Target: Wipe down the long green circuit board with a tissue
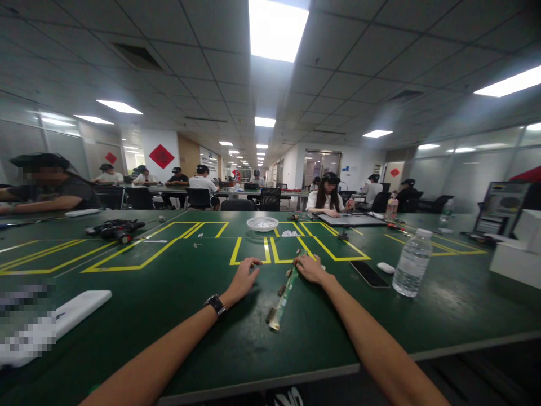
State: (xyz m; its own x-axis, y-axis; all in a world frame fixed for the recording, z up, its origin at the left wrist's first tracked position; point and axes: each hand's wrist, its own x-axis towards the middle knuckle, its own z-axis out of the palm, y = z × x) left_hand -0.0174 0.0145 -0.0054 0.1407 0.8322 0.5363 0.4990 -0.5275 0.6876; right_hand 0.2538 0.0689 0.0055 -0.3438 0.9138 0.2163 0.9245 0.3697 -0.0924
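Note:
A long, narrow green strip [285, 294], like a piece of circuit board with small brown blocks along its left side, slants across the green table. My right hand [309, 267] has its fingers bent over the strip's far end and grips it there. The strip's near end points toward me. To the left of it, apart from the strip, my left hand [245, 277] hovers with curved, parted fingers and nothing in them. A dark watch [215, 305] is on my left wrist. My right fingertips are partly hidden behind the hand.
A white bowl [262, 225] stands beyond my hands. Right of me are a dark phone [369, 274], a white case [385, 268] and a water bottle [413, 263]. A white device [80, 310] lies at left. Another person [328, 197] sits across the table [236, 349].

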